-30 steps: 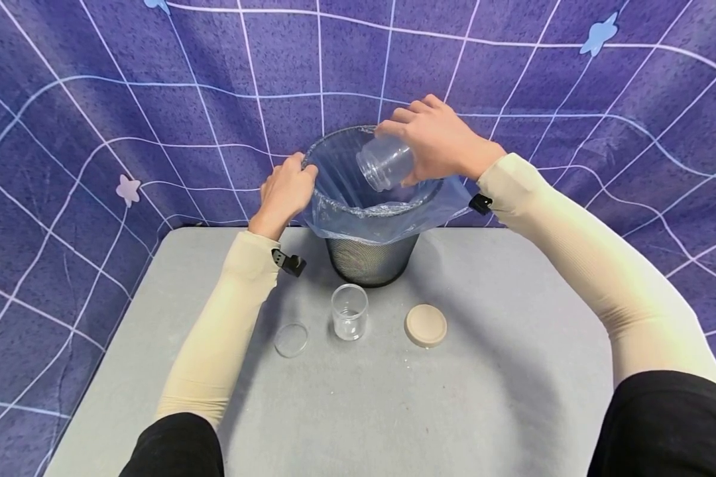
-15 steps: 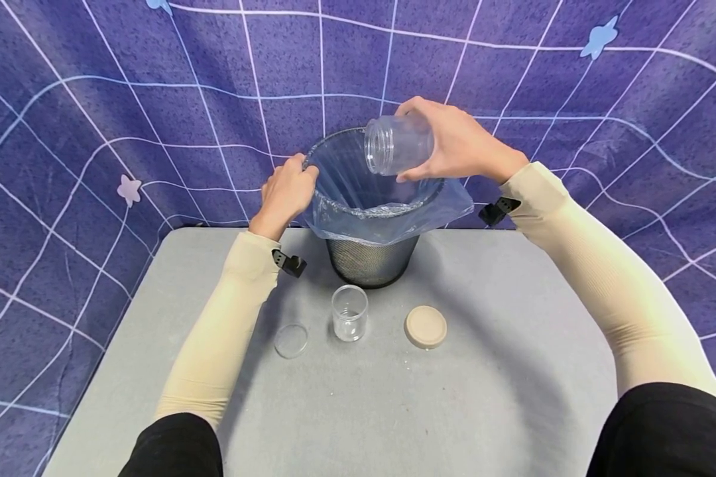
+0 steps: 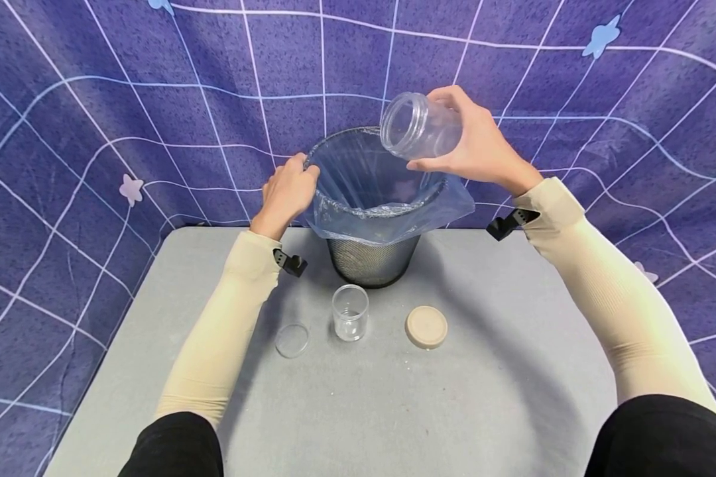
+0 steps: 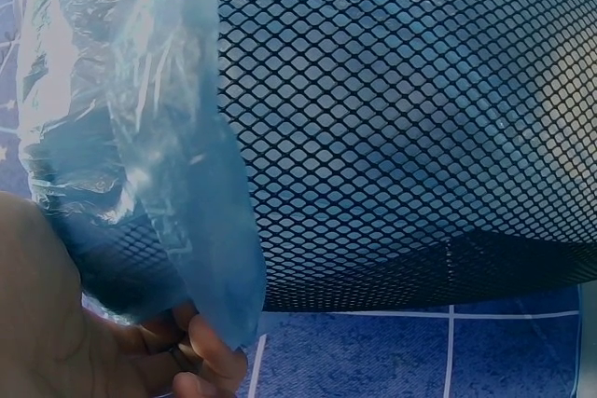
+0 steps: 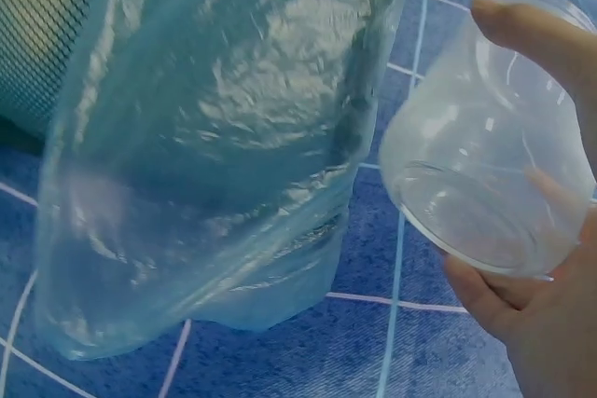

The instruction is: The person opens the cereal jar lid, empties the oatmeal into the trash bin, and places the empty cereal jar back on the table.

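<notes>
My right hand [image 3: 480,142] grips a clear jar [image 3: 426,126] around its body, above the right side of the bin. The jar lies tilted with its open mouth toward the upper left, and nothing shows inside it. The right wrist view shows the jar's base [image 5: 476,221] between thumb and fingers. My left hand [image 3: 288,192] holds the left rim of the black mesh bin [image 3: 370,262]. Over that rim folds a blue plastic liner bag [image 3: 382,228]; in the left wrist view my fingers [image 4: 219,351] curl at the edge of the bag.
A clear cup [image 3: 350,315] stands on the grey table [image 3: 364,411] in front of the bin. To its left lies a clear round lid [image 3: 292,340], to its right a beige lid [image 3: 426,326]. Purple gridded cloth [image 3: 286,59] hangs close behind the bin.
My right hand has drawn back up and to the right with the jar, turning its mouth from downward over the bin to sideways and up. The left hand keeps its place at the rim.
</notes>
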